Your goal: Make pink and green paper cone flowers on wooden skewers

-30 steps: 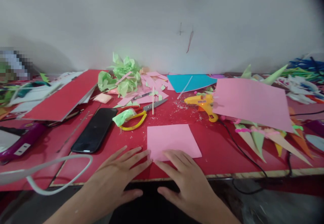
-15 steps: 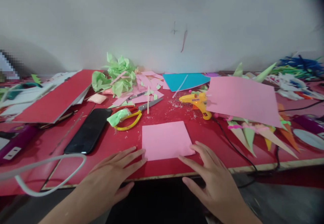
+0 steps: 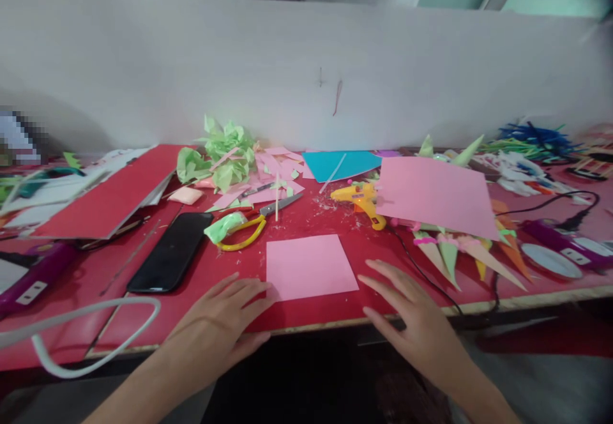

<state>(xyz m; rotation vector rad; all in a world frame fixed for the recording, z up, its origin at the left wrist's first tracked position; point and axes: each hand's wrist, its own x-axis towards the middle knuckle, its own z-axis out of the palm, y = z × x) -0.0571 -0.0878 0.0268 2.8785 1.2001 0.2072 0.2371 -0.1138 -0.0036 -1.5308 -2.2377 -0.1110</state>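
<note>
A pink sheet of paper (image 3: 310, 267) lies flat near the front edge of the red table. My left hand (image 3: 225, 312) is open, its fingertips at the sheet's lower left corner. Just off the sheet's right side, my right hand (image 3: 407, 306) is open with fingers spread and nothing held. Beyond the paper are scissors (image 3: 242, 237) with red and yellow handles, one handle wrapped in pale green. A yellow glue gun (image 3: 361, 202) lies farther back, its nozzle pointing left. A black phone (image 3: 171, 253) rests to the left of the scissors.
A larger pink sheet (image 3: 435, 195) covers part of several paper cones (image 3: 449, 258) at right. Crumpled green paper (image 3: 230, 156), pink scraps and a blue sheet (image 3: 335, 165) lie along the back partition. A white cable (image 3: 103, 361) loops at the front left; purple power strips (image 3: 41, 277) flank the workspace.
My right hand has moved right, from the sheet's lower edge to beside it. The sheet's raised lower right corner now lies flat. My left hand stays at the left corner; the view has tilted up.
</note>
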